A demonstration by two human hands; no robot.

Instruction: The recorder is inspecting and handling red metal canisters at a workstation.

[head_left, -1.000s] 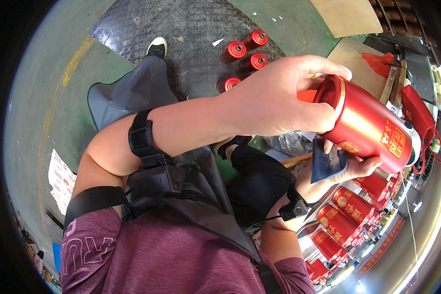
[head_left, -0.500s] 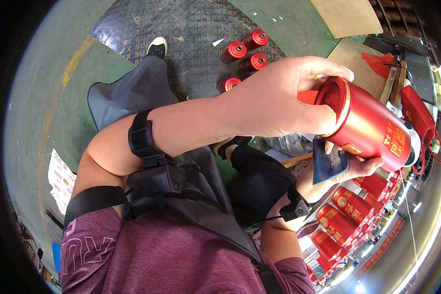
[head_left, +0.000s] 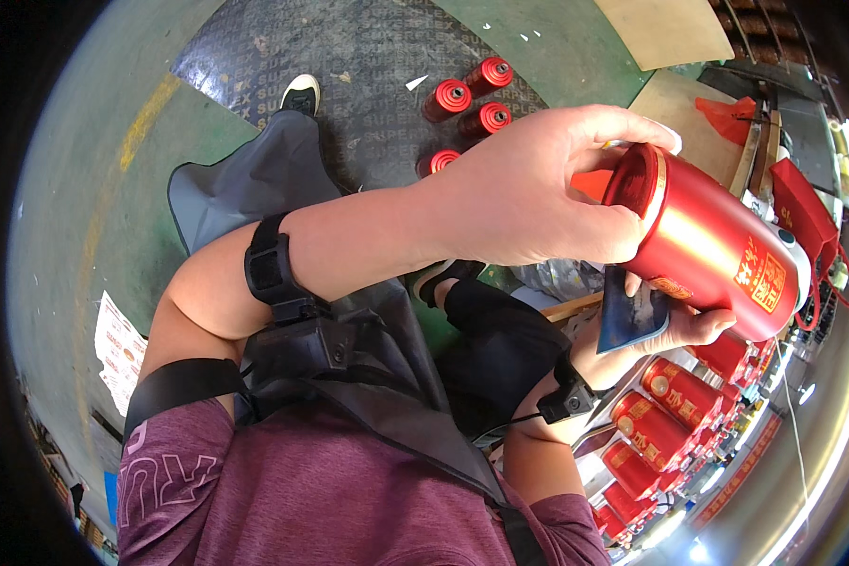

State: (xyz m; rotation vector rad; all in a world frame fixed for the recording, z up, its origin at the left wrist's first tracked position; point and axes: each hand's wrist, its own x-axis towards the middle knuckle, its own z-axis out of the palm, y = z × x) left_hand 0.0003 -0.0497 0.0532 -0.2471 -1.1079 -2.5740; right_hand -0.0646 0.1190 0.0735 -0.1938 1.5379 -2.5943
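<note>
- Floor (head_left: 174, 156), green: spreading along the left and far side.
- Dark mat (head_left: 373, 57): covering the floor's far middle.
- Red printed containers (head_left: 651, 429): crowding together at right, near side.
- Four red canisters (head_left: 450, 98): standing grouped on the mat, far from the body.
- Red canister (head_left: 712, 236): being held up at right, lying nearly sideways, gold-banded end facing left, gold print showing on the near side.
- Left grip (head_left: 561, 189): pinching the banded end, thumb on near side, fingers wrapping far side.
- Right grip (head_left: 690, 330): supporting the canister from the near side, thumb lying along it; some fingers hiding, can't tell their placement.
- Blue card (head_left: 623, 325): sitting pinched in the right grip; can't tell if it's touching the canister.
- Step, judging: probably steadying and checking or smoothing the canister's surface.
- Next move, judging: calling for firm left support while freeing the card's edge to meet the surface flat, without scratching print.
</note>
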